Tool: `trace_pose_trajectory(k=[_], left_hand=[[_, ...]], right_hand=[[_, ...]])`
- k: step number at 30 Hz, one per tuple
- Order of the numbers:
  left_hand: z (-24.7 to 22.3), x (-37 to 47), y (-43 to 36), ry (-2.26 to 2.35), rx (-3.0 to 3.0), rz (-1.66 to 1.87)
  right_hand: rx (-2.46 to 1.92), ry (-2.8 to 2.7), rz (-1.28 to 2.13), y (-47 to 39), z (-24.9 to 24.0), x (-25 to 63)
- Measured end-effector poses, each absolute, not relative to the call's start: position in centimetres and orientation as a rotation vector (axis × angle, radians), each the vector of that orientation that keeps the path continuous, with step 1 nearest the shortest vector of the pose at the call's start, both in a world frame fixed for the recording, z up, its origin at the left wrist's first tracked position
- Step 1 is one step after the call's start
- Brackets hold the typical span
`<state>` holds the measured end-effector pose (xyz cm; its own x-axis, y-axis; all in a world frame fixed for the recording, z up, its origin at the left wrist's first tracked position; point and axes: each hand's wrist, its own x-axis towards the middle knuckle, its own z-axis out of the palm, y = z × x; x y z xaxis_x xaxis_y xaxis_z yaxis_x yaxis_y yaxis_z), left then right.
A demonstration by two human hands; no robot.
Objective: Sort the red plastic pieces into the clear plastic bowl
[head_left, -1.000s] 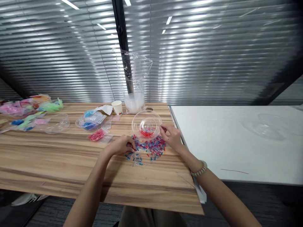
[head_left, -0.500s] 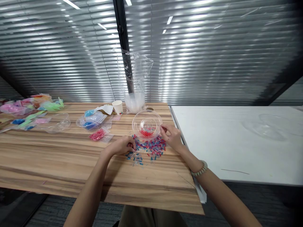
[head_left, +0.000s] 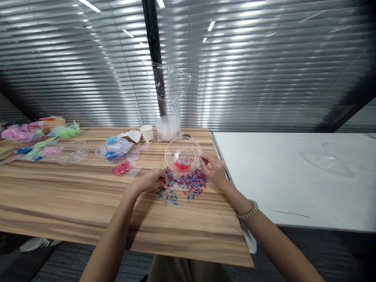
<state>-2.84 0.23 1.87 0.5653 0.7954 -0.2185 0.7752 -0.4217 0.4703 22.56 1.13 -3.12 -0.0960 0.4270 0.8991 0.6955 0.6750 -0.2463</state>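
A clear round plastic bowl [head_left: 183,153] with red pieces in it is tilted behind a spread of small red, blue and clear tube pieces [head_left: 192,182] on the wooden table. My right hand [head_left: 214,169] pinches the bowl's right rim between thumb and fingers. At the left edge of the spread, my left hand [head_left: 153,180] is closed with fingertips together, low over the table; whatever it holds is too small to make out.
Left of the pieces lie a bag of red pieces [head_left: 122,167] and a clear bowl with blue packets [head_left: 114,150]. A paper cup [head_left: 147,133] and a bag of clear bowls [head_left: 168,127] stand behind. A white table [head_left: 288,184] adjoins at the right.
A shoe has come into view under the table at the lower left. Both hands and the bowl hold nearly the same place; the view has shifted slightly.
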Motion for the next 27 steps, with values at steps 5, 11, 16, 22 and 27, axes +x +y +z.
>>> trace_pose_trajectory(k=[5, 11, 16, 22, 27], left_hand=[[1.88, -2.82, 0.25, 1.253, 2.281, 0.057], [1.86, -2.92, 0.3, 1.251, 2.295, 0.082], [1.81, -3.0, 0.41, 1.215, 2.328, 0.176], [1.69, -3.01, 0.64, 1.195, 2.363, 0.204], [1.9, -2.9, 0.51, 1.181, 2.365, 0.237]], right_hand=[[-0.895, -1.727, -0.288, 1.14, -2.99, 22.51], [-0.895, -1.728, -0.279, 1.23, -3.12, 22.59], [-0.915, -1.725, -0.281, 1.21, -3.18, 22.62], [-0.92, -1.728, -0.282, 1.2, -3.18, 22.61], [-0.915, -1.729, -0.276, 1.18, -3.17, 22.62]])
